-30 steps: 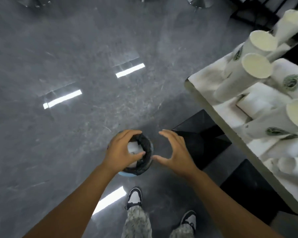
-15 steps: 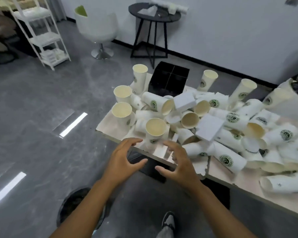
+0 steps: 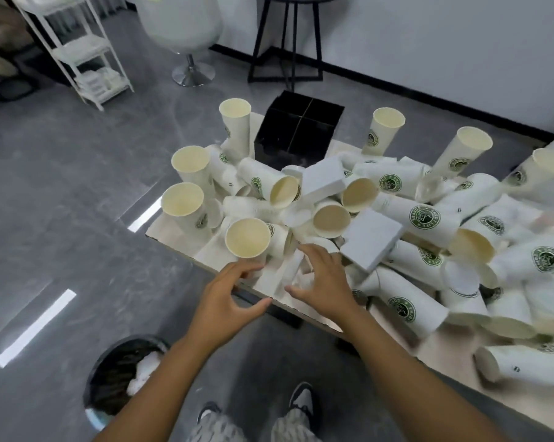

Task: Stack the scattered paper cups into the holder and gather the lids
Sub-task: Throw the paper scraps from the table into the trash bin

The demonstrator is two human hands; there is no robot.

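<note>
**Both hands spread over the near edge of a cup-strewn table**

While the grey floor (image 3: pixel 62 193) fills the left of the view, a pale table (image 3: pixel 173 232) runs from the centre off to the right, heaped with white paper cups bearing green round logos. Most lie on their sides in a tangle; several stand upright along the left and far edges, among them one near cup (image 3: pixel 247 241) just beyond the left hand. At the far side of the table sits a black holder (image 3: pixel 298 132) divided into four compartments, no cups visible in it. Two flat white blocks (image 3: pixel 369 239) rest tilted on the pile, and a round white lid (image 3: pixel 460 280) lies among the cups to the right. On the floor at lower left stands a dark bin (image 3: pixel 116 378) with white crumpled stuff inside. A white rack (image 3: pixel 84 59) and a white chair (image 3: pixel 186 30) stand farther back. The left hand (image 3: pixel 229 295) hovers at the table's near edge, fingers relaxed and apart, gripping nothing. The right hand (image 3: pixel 325 279) is spread over flattened white pieces beside it, fingers loosely splayed, holding nothing.
</note>
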